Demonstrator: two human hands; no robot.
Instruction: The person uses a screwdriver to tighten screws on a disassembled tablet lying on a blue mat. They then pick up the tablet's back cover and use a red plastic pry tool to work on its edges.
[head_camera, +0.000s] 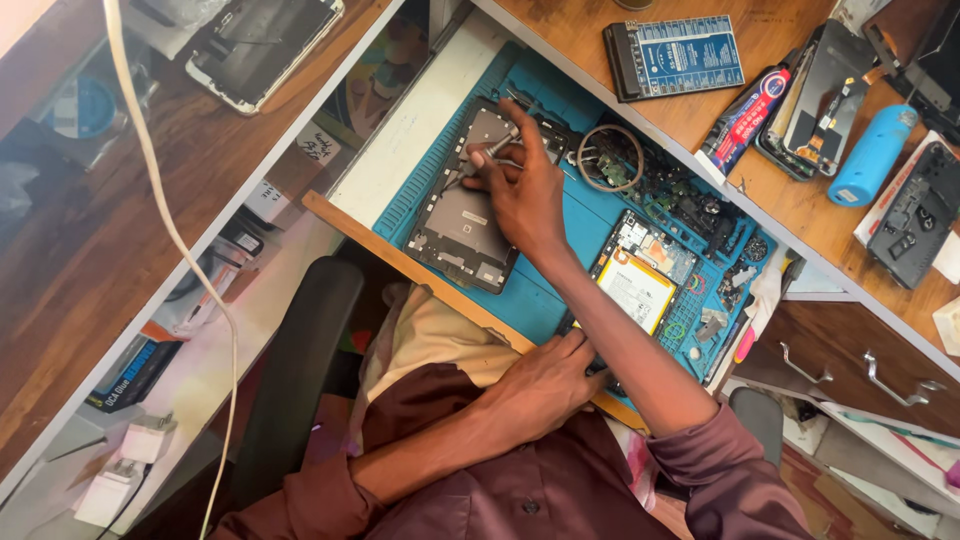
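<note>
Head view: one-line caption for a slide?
Right hand works a small tool on an opened tablet; left hand rests at the blue mat's edge.

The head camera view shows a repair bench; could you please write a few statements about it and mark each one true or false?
1. The right hand holds a thin tool over the opened tablet back. True.
2. The tablet lies on a red mat. False: it lies on a blue work mat.
3. The left hand rests at the near edge of the bench, away from the tablet. True.
4. The blue cylinder stands on the mat beside the tablet. False: it lies on the wooden shelf at the right.
5. An opened phone with a pale battery lies on the mat. True.
</note>
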